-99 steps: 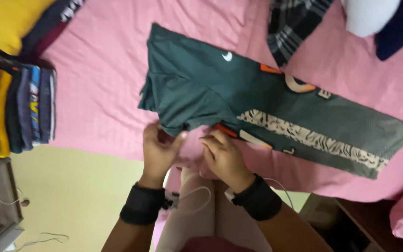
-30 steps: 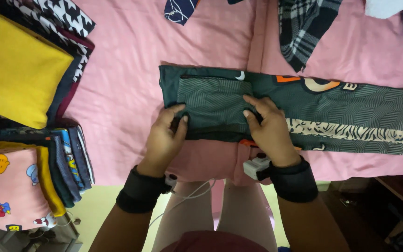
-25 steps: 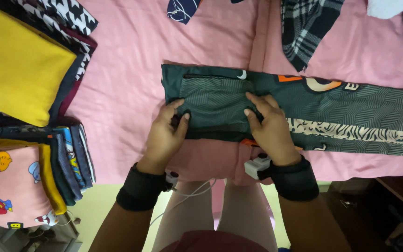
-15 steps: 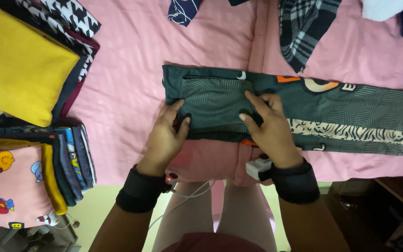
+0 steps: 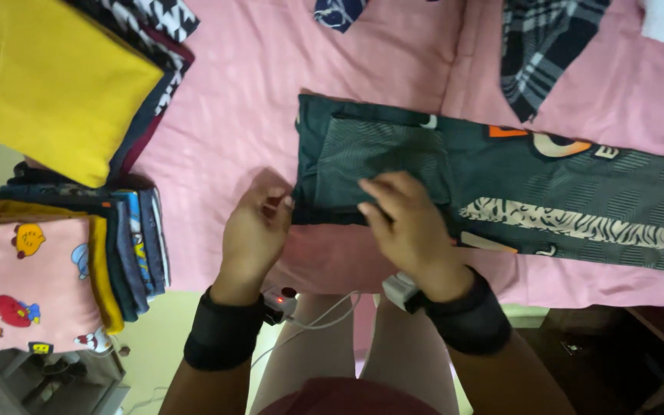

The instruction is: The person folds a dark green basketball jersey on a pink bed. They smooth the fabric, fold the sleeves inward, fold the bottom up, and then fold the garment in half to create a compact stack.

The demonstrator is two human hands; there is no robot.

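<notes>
**A:** Your right hand (image 5: pixel 405 223) first: fingers held close together and nearly straight, lying flat on the folded end of the dark green shirt (image 5: pixel 501 192), palm down, gripping nothing. The wrist bends back toward you under a black wristband (image 5: pixel 466 319), with a small white device (image 5: pixel 400 290) clipped at its near edge.

**B:** And your left hand (image 5: pixel 255 230) sits just beside the shirt's left edge. Fingers curled inward, tips right at the hem; I cannot tell whether they pinch the cloth or only touch it. Another black wristband (image 5: pixel 223 338) there, a small unit with a red light (image 5: pixel 280 301) beside it, and a white cable (image 5: pixel 324 315) trailing between your knees.

**A:** The shirt itself lies across the pink bedsheet (image 5: pixel 255 100), folded into a long band running off to your right. A ribbed panel is doubled over at the left end, under your right hand.

**B:** Markings on it: orange and cream shapes along the top edge, then a cream tiger-stripe band running lengthwise lower down.

**A:** Further out, left side: a folded yellow garment (image 5: pixel 48 84) on top of a black-and-white houndstooth piece (image 5: pixel 159 19). Below it, a stack of folded clothes (image 5: pixel 128 246) seen edge-on, and a pink cloth with cartoon prints (image 5: pixel 24 284).

**B:** Top right, a dark plaid garment (image 5: pixel 539 46) lies on the sheet, well apart from your hands.
</notes>
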